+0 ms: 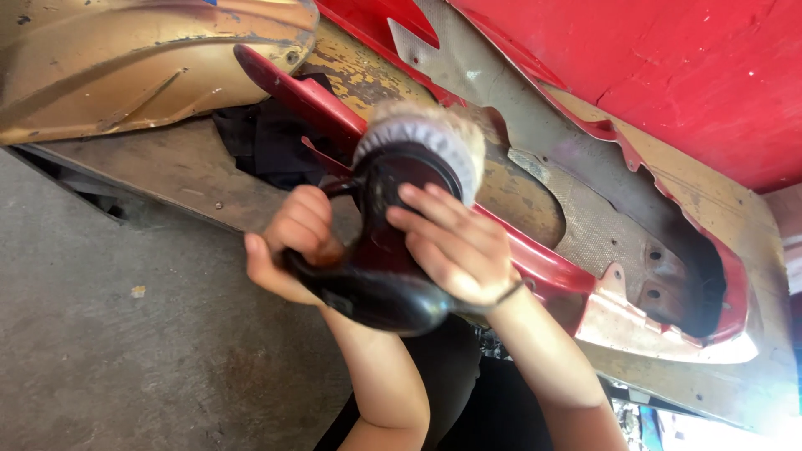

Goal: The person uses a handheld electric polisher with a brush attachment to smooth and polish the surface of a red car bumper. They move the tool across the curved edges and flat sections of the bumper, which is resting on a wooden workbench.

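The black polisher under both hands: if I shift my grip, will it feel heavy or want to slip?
The black polisher looks bulky and glossy, so probably weighty and somewhat slick. The left hand wraps its handle and the right hand presses on the body, which suggests it needs both. Its fluffy pad likely gives softly against the red panel.

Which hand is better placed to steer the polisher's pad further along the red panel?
Right, probably. The right hand lies on top of the polisher, just behind its pad, which meets the red panel. The left hand grips the rear handle, farther from the pad.
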